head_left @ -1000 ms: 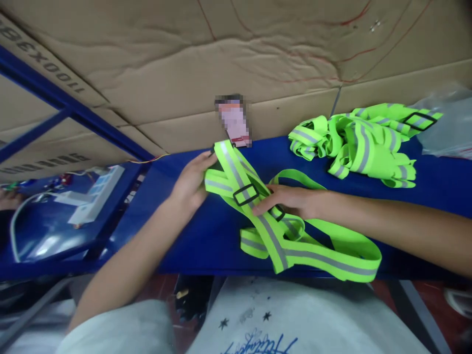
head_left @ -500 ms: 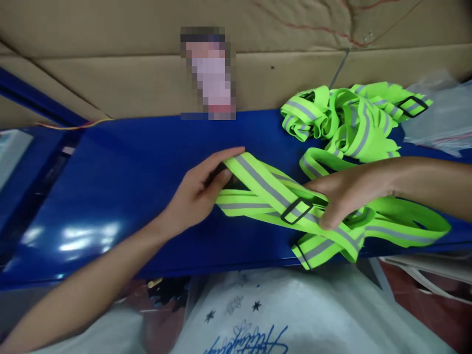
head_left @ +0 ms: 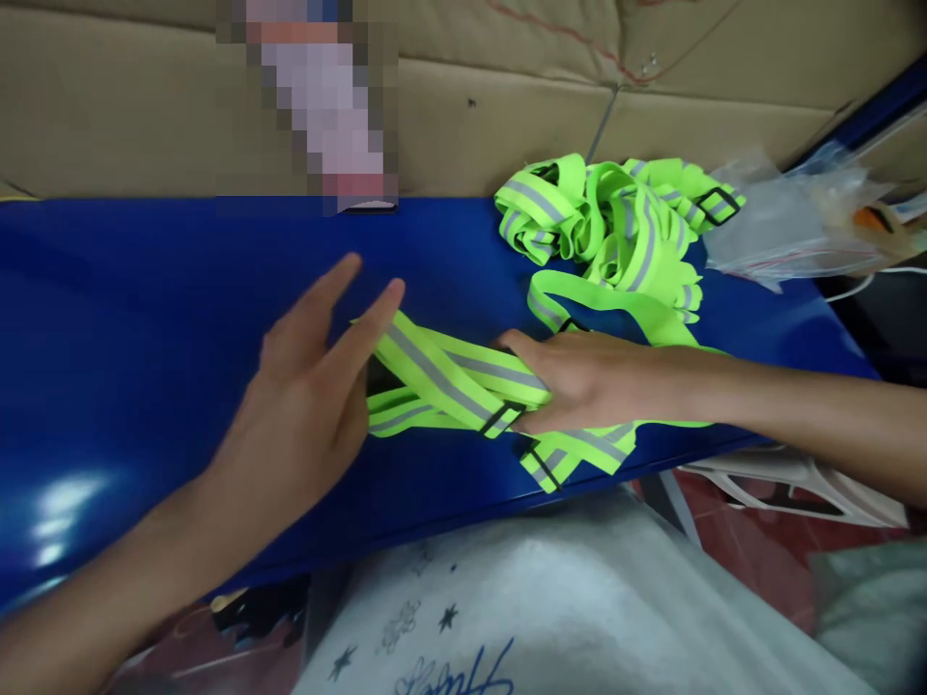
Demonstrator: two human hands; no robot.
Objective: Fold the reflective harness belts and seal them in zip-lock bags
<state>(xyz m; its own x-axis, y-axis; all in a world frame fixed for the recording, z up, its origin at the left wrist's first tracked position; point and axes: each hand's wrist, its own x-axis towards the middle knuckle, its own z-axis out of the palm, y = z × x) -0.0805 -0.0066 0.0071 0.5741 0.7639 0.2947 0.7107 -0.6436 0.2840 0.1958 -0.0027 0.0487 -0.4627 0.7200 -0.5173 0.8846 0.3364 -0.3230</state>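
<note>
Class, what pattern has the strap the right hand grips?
The strap is neon green with a grey central stripe; head view.

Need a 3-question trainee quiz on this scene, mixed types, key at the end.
1. True or false: the right hand holds green straps while the left hand has its thumb and a finger spread apart.

2. Multiple choice: the buckles on the held straps are
A) red
B) white
C) black

3. Short answer: what see-through material lies beside the strap pile at the back of the blue table, on the pile's right side?

Key: 1. True. 2. C. 3. Clear plastic.
</note>
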